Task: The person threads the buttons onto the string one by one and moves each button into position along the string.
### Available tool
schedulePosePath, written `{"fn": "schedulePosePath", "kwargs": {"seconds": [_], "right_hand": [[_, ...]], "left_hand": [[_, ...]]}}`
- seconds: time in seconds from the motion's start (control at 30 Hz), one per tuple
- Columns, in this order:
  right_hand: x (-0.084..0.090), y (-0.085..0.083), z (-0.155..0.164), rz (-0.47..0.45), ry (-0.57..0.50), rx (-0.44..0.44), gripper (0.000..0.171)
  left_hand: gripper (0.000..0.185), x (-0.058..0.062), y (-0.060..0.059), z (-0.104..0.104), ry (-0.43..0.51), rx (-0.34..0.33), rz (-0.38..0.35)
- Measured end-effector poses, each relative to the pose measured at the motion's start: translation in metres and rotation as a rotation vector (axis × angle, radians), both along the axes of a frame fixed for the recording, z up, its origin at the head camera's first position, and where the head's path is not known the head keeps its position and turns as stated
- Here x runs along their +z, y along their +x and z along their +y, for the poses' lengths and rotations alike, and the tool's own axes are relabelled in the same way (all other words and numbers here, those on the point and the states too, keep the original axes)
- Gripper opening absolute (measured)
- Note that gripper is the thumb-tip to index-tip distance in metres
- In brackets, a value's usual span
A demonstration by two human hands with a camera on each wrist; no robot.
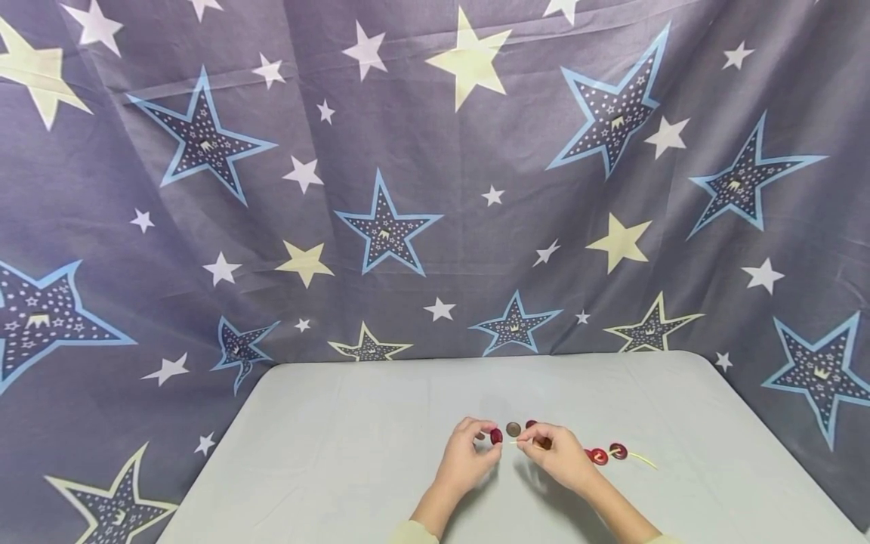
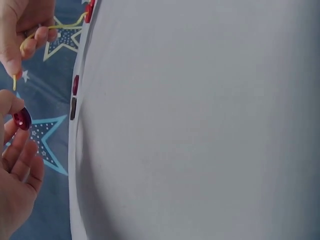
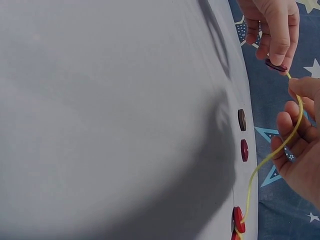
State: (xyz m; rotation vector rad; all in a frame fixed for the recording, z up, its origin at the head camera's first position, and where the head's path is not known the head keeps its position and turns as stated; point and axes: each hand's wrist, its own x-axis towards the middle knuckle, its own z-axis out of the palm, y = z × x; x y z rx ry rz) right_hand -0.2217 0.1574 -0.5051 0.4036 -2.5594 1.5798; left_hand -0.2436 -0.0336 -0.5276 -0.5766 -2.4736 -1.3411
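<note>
My left hand [image 1: 488, 437] pinches a dark red button [image 1: 497, 436] between thumb and fingers just above the table. My right hand [image 1: 523, 443] pinches the tip of a yellow cord [image 3: 270, 159], a short gap from that button. In the left wrist view the held button [image 2: 22, 120] sits below the cord tip [image 2: 14, 83]. In the right wrist view the cord end meets the button [image 3: 276, 65]. Two red buttons [image 1: 600, 456] are strung on the cord, right of my right hand. The cord's tail [image 1: 643, 459] lies on the table.
A brown button [image 1: 513, 429] and a red button [image 1: 531, 425] lie loose on the pale grey table [image 1: 353, 453] just beyond my hands. A blue cloth with stars [image 1: 408, 189] hangs behind and around the table.
</note>
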Motion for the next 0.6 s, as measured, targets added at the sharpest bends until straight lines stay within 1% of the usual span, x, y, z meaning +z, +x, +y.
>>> {"fn": "schedulePosePath", "kwargs": {"seconds": [0.13, 0.37, 0.5, 0.6], "right_hand": [[0.0010, 0.0007, 0.0001, 0.005, -0.017, 0.006, 0.008], [0.0009, 0.0002, 0.0008, -0.003, -0.009, -0.012, 0.010], [0.0017, 0.0004, -0.0004, -0.005, 0.017, -0.031, 0.008], [0.0063, 0.0034, -0.0035, -0.001, 0.033, -0.046, 0.006]], "left_hand": [[0.023, -0.0008, 0.0012, 0.0017, 0.085, -0.014, -0.048], [0.023, -0.0009, 0.0021, 0.0034, 0.278, -0.035, -0.214], [0.025, -0.0018, 0.0022, 0.0026, 0.349, -0.063, -0.286], [0.027, -0.0038, 0.0014, 0.0025, 0.388, -0.084, -0.337]]}}
